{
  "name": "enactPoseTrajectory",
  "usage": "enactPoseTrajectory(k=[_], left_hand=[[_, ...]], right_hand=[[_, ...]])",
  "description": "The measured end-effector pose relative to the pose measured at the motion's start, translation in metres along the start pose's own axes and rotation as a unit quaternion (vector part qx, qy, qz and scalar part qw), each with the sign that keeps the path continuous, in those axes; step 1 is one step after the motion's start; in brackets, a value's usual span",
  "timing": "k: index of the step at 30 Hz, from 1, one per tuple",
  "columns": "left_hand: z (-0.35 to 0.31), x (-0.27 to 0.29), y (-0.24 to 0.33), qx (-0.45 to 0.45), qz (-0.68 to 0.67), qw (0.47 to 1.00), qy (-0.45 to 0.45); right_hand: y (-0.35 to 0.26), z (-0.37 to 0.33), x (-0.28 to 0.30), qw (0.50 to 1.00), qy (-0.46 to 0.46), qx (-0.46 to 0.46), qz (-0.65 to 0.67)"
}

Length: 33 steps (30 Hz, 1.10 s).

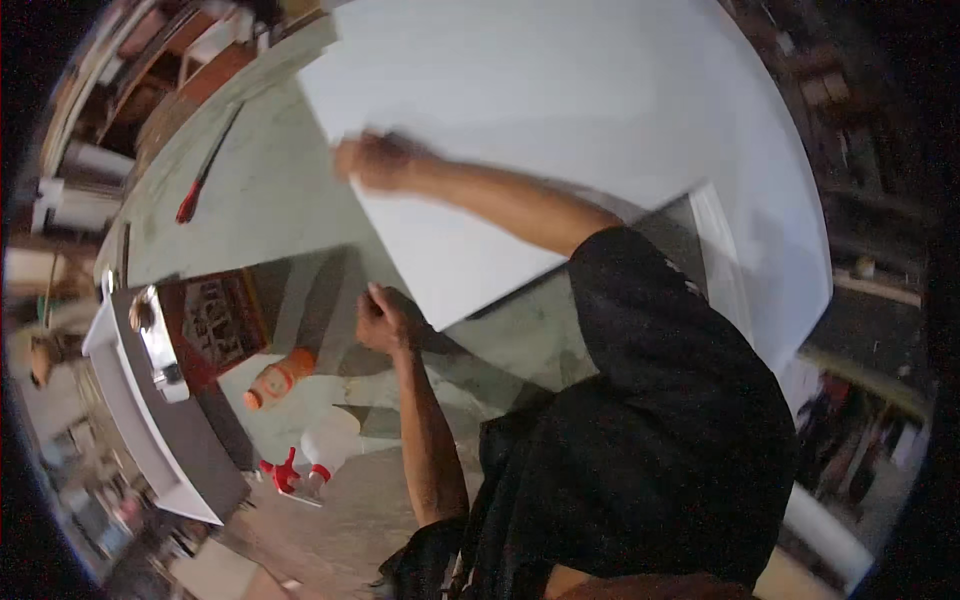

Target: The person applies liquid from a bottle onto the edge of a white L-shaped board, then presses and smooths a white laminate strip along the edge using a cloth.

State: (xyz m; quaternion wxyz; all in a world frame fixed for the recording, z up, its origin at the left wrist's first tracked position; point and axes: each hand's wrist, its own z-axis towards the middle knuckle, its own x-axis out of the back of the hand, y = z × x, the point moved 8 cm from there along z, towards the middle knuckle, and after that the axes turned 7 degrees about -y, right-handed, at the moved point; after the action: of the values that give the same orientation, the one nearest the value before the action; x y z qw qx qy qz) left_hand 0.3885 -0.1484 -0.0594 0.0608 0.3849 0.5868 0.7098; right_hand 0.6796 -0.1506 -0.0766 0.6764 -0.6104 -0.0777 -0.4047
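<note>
A large white sheet or panel (450, 250) lies across the work table, its near corner pointing toward me. At its left edge is my right hand (383, 162), smeared by motion, with the fingers curled in. Whether it grips the edge or some small thing does not show. My left hand (382, 322) is closed just left of the near corner, thumb side up, apart from the sheet. Anything inside its fingers is hidden. Nearest to that hand lies an orange bottle (280, 378) on its side.
A spray bottle with a red trigger (290, 472) lies near the front left. Beside it stands a grey-white drawer-like box (170, 420) with a shiny metal fitting (160, 345). Farther back are a dark picture panel (225, 315) and a thin red-handled tool (207, 165) on the greenish table (270, 190).
</note>
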Motion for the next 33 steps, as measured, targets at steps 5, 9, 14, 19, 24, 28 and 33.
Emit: enactPoseTrajectory(k=[5, 9, 14, 19, 24, 28, 33], left_hand=[[0.017, 0.067, -0.033, -0.032, 0.126, 0.988, 0.079], [0.007, 0.063, -0.008, -0.020, 0.060, 0.996, 0.057], [0.008, 0.061, -0.021, -0.006, 0.105, 0.993, 0.059], [0.001, 0.063, -0.010, -0.030, 0.032, 0.997, 0.070], [-0.007, 0.069, -0.043, 0.047, -0.183, 0.977, 0.098], [-0.043, 0.080, -0.035, -0.024, -0.163, 0.979, 0.123], [-0.122, -0.018, 0.039, -0.141, -0.102, 0.985, -0.015]], right_hand=[[-0.097, -0.122, 0.052, 0.971, 0.039, -0.086, -0.219], [-0.020, -0.323, 0.247, 0.845, 0.274, -0.340, -0.308], [0.002, -0.458, 0.310, 0.756, 0.444, -0.374, -0.302], [-0.073, -0.324, 0.131, 0.885, 0.313, -0.207, -0.276], [-0.078, -0.376, 0.187, 0.877, 0.317, -0.271, -0.239], [-0.024, -0.483, 0.300, 0.790, 0.398, -0.378, -0.272], [-0.010, -0.470, 0.290, 0.802, 0.400, -0.386, -0.219]])
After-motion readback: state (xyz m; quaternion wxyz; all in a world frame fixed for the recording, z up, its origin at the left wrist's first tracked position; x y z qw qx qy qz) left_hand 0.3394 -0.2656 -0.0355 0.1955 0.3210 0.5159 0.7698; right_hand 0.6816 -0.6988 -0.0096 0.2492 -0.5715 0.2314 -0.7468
